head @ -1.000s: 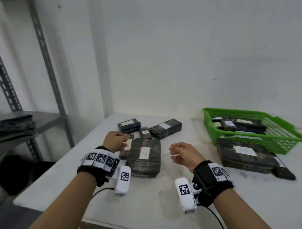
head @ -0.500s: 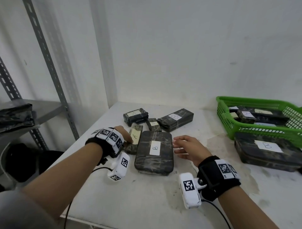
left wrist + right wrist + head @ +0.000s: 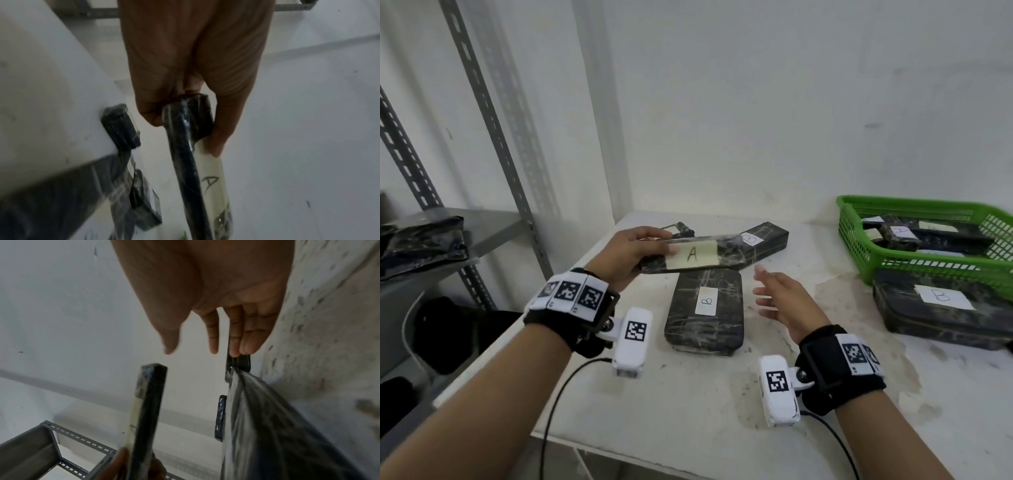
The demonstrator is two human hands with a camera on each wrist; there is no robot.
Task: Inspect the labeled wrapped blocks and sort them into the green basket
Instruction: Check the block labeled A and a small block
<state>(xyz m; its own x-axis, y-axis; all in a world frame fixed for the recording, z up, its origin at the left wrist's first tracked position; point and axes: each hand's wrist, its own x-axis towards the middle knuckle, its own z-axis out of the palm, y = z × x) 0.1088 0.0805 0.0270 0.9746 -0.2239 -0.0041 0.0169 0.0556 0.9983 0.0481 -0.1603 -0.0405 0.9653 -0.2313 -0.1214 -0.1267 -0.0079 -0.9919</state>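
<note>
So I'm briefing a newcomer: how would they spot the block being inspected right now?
Start at the white table, left of the green basket. The left hand holds a thin wrapped block above the others; its yellowish label reads A.

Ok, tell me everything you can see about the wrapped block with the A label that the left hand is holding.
The A-labelled block is a long, flat, dark slab wrapped in glossy clear film. A pale yellow paper label with a handwritten A sits on its broad face. The left hand grips one end, thumb on the label side, fingers behind, holding it roughly level in the air above the white table. The open right hand is close to its free end but not touching.
</note>
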